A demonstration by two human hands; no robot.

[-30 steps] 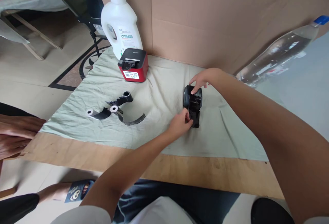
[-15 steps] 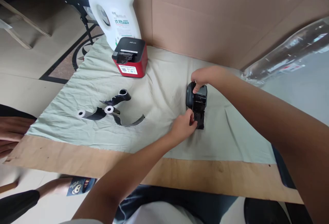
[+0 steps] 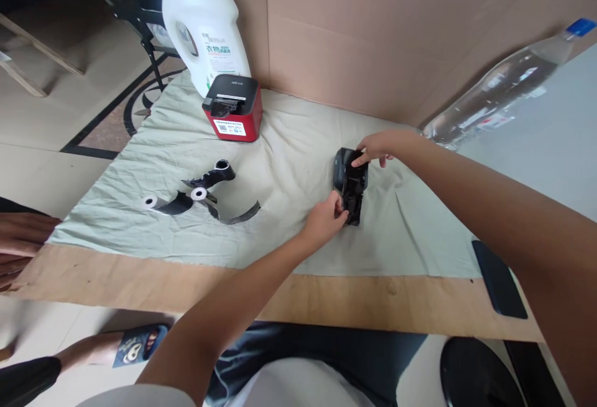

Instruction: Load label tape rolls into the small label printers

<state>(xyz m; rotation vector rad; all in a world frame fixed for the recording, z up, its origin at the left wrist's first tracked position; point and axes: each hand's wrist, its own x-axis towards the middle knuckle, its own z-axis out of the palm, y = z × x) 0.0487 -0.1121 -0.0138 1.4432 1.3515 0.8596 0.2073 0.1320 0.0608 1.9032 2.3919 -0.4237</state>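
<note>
One strip [image 3: 355, 205] is pinched by the left hand [image 3: 325, 215], the device [image 3: 340, 169] seemingly steadied by spread fingers of the right hand [image 3: 379, 144].

I face a wooden table [image 3: 392, 301] bearing a pale cloth [image 3: 289, 164]. On the cloth: white jug [image 3: 205, 15], red-black printer [image 3: 240, 119], upper left; three rolls [image 3: 199, 199], left; black device [image 3: 353, 186], right of centre. Lower right: dark slab [image 3: 500, 282].

Three rolls [image 3: 214, 176] [image 3: 161, 204] [image 3: 198, 193], one printer [image 3: 237, 107], one black device [image 3: 353, 184], two bottles [image 3: 208, 21] [image 3: 506, 86]
</note>
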